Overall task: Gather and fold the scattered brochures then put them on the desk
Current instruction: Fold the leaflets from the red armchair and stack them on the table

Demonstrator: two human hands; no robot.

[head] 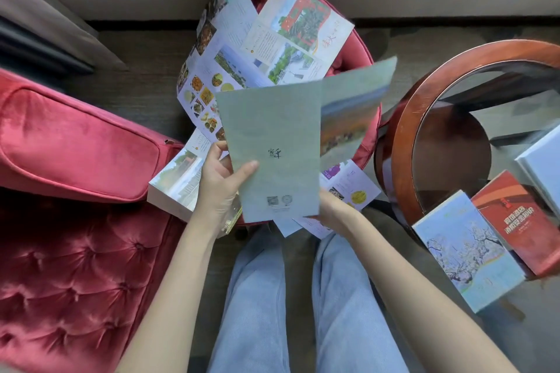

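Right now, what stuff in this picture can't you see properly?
Head view:
- Right hand: its fingers are hidden behind the green brochure, so its grip is unclear.
- Green brochure's far flap: blurred.
- Its tiny print by the square code: too small to read.
- Open brochures on the red stool: partly covered by the green one.
- White box: cut off by the right edge.
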